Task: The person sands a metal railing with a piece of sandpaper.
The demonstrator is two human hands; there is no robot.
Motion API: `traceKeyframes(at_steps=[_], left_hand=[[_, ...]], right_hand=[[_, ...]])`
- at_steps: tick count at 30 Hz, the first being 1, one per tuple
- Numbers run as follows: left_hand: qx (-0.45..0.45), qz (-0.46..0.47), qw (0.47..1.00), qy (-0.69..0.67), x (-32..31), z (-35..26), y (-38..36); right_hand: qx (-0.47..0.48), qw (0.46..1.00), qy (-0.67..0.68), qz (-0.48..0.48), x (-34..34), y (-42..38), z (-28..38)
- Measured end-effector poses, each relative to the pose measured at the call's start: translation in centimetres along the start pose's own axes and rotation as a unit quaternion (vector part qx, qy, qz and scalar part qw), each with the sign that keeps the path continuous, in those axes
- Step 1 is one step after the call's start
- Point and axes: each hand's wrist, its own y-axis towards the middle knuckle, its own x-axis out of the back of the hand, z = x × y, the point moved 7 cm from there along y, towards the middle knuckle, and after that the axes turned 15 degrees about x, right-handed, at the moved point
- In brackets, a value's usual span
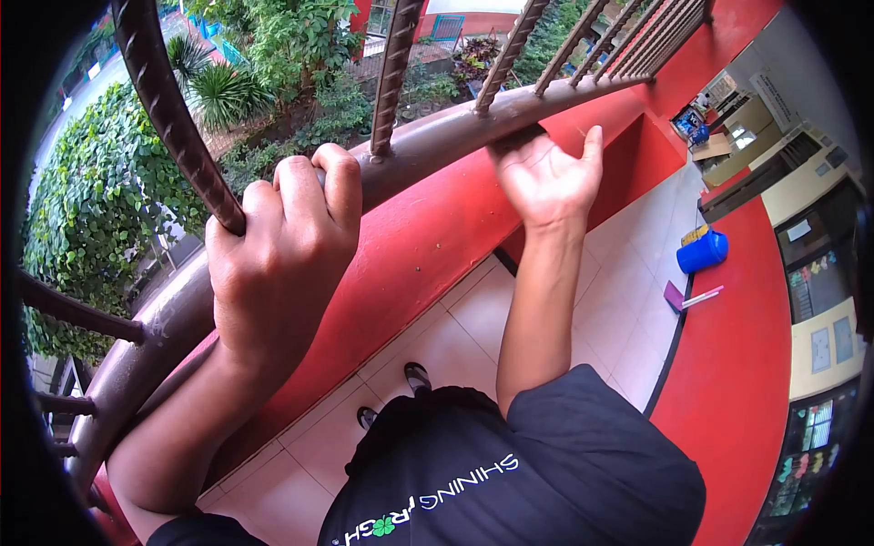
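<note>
1. I count 2 hands, 1 brown metal rail (432, 136), at least 8 twisted bars (385, 86), 2 shoes (417, 377), 1 blue bin (703, 252) and 1 purple dustpan (674, 297).
2. My left hand (282, 246) grasps the rail between 2 bars.
3. My right hand (551, 182) is open, palm showing, fingertips hidden at the rail's underside.
4. The rail runs diagonally past both my hands.
</note>
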Motion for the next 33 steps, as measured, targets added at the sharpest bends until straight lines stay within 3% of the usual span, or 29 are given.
traceKeyframes(at_steps=[1,3,5,7,9,11,14,16,18,21,23,24,27,28,33], left_hand=[[0.002,0.000,1.000,-0.006,0.1,0.1,0.0],[0.000,0.002,1.000,-0.011,-0.1,0.1,0.1],[-0.005,-0.002,1.000,-0.006,-0.1,0.0,0.0],[-0.004,0.002,1.000,-0.011,0.1,0.0,0.0],[0.004,0.002,1.000,-0.009,0.2,-0.1,0.1],[0.005,0.004,1.000,-0.005,0.0,0.0,0.1],[-0.004,-0.003,1.000,-0.006,-0.3,0.0,-0.1],[0.000,0.003,1.000,-0.007,-0.1,0.0,-0.3],[0.006,-0.004,1.000,-0.011,-0.1,0.0,0.1],[0.011,0.000,1.000,-0.014,-0.2,0.0,0.0],[0.000,-0.004,1.000,-0.009,-0.3,0.0,0.1],[0.001,-0.007,1.000,-0.007,-0.3,0.0,0.0],[0.010,-0.010,1.000,-0.008,-0.3,-0.2,0.3],[0.010,-0.006,1.000,-0.010,-0.3,-0.2,0.2],[-0.003,-0.011,1.000,0.006,-0.1,-0.1,-0.1]], right_hand=[[0.008,1.000,-0.030,0.004,-0.3,-1.1,-1.7],[-0.187,0.978,0.083,0.030,-2.1,-5.8,-6.9],[-0.146,0.989,0.035,-0.004,-2.3,-5.0,-5.2],[-0.025,0.999,-0.012,-0.021,-1.1,-1.0,-1.6],[0.039,0.997,-0.050,-0.034,-0.8,-1.7,-2.3],[-0.169,0.984,0.057,-0.013,-2.1,-6.1,-7.2],[-0.131,0.990,0.054,-0.024,-0.7,-2.6,-3.9],[0.016,1.000,-0.017,-0.004,-1.8,-0.3,-1.0],[0.038,0.998,-0.043,0.004,-1.9,-2.8,-2.8],[-0.212,0.977,0.030,0.000,-3.4,-6.9,-7.1],[-0.037,0.998,-0.042,-0.032,-2.5,-2.5,-2.7],[-0.013,0.996,-0.064,-0.056,-3.2,-1.8,-1.7],[0.000,0.999,-0.045,0.005,-4.3,-4.4,-4.2],[-0.138,0.989,0.020,0.042,-5.1,-6.4,-6.3],[-0.013,0.993,-0.076,-0.093,-2.0,-0.4,-2.1]])
